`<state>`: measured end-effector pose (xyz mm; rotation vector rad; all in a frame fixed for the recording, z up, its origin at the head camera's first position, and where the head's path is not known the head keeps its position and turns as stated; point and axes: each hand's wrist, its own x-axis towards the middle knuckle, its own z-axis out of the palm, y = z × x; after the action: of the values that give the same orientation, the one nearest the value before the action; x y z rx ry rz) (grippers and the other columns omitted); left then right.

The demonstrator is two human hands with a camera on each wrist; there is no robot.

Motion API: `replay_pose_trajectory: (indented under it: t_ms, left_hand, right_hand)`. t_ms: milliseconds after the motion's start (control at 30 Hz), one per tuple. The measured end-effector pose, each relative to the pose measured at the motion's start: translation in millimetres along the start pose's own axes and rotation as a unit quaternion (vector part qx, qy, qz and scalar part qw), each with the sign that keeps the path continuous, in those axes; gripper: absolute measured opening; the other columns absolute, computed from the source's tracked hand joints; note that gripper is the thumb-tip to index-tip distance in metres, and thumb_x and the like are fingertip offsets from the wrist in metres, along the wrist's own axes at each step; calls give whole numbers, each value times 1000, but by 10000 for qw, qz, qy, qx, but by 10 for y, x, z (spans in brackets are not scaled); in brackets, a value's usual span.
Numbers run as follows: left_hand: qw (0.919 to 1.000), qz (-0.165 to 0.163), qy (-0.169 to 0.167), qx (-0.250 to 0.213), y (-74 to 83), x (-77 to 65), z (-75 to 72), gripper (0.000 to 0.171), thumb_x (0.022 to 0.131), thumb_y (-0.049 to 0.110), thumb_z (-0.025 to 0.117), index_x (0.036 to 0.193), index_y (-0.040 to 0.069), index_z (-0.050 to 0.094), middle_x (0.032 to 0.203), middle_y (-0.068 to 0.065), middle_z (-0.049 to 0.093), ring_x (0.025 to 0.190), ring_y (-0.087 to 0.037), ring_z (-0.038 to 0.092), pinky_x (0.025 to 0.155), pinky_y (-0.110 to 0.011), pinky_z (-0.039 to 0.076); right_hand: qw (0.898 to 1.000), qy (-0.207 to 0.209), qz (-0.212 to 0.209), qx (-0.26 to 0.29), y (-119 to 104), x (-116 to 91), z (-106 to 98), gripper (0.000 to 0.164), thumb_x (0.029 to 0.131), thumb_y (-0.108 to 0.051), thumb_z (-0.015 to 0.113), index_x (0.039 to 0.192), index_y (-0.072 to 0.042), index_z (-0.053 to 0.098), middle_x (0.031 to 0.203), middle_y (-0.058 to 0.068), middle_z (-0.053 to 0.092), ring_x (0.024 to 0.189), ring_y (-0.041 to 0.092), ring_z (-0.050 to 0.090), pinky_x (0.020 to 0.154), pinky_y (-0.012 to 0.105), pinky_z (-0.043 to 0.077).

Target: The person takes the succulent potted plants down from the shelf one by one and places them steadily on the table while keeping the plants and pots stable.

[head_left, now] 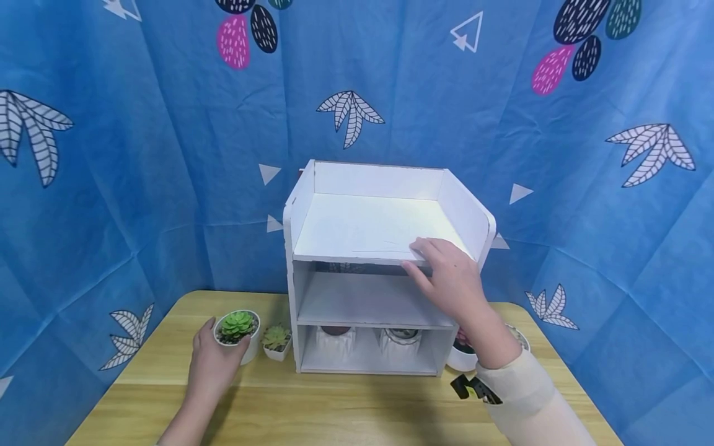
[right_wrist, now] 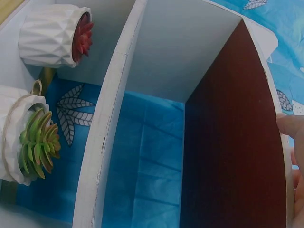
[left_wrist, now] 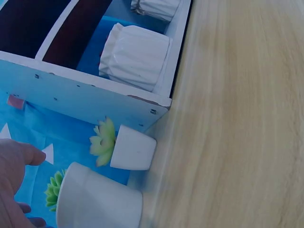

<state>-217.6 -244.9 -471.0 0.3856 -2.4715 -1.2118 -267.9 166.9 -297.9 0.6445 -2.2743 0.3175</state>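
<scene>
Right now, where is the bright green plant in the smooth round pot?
In the head view, the green plant stands on the left of the table, by the left hand, a smaller plant between it and the shelf.

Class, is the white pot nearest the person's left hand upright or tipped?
Upright: the white pot has its open top and green succulent facing up in the head view.

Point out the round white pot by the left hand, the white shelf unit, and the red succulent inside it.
Round white pot [left_wrist: 100, 200], left wrist view: outer side.
White shelf unit [head_left: 368, 300], head view: middle board.
Red succulent [right_wrist: 84, 39], right wrist view: leaves.
</scene>
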Motion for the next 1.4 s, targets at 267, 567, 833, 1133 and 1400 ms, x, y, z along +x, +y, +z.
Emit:
replay_pose_trajectory:
  t_ms: [267, 567, 833, 1133, 1400]
  left_hand:
    - [9984, 479, 259, 115, 159, -66, -44, 83, 94, 25, 68, 152, -12, 21, 149, -39, 26, 134, -56, 32, 107, -67, 29]
    - [9899, 1245, 676, 26, 409, -133, -79, 73, 94, 23, 69, 149, -8, 32, 147, -34, 36, 133, -53, 36, 105, -67, 32]
    - [9840, 1631, 722, -6, 599, -191, -107, 67, 94, 20, 70, 147, -4, 38, 148, -29, 39, 134, -51, 37, 104, -67, 32]
    - [9780, 1974, 674, 36, 812, -234, -109, 65, 95, 25, 69, 147, -2, 41, 150, -26, 39, 136, -48, 38, 105, -67, 33]
    - [9726, 2228, 667, 49, 1007, -215, -106, 64, 95, 27, 69, 147, 1, 42, 151, -22, 39, 137, -46, 38, 104, -69, 35]
  right_hand:
    - [10000, -23, 22, -7, 3, -14, 18, 46, 92, -45, 69, 124, -12, 68, 128, 9, 67, 122, 28, 60, 98, 50, 50]
    - [10000, -26, 57, 2, 11, -22, 26, 46, 92, -45, 69, 125, -12, 68, 128, 9, 67, 122, 28, 60, 98, 51, 50]
    - [10000, -19, 32, -10, 11, -21, 27, 46, 92, -45, 69, 124, -12, 68, 127, 9, 67, 122, 28, 60, 98, 50, 50]
    - [10000, -14, 7, -31, 20, -18, 26, 47, 93, -46, 68, 125, -13, 68, 127, 9, 67, 121, 28, 60, 98, 50, 50]
    - [10000, 34, -46, -27, 21, -5, 15, 46, 93, -45, 69, 124, -12, 69, 127, 9, 68, 120, 29, 61, 97, 50, 51]
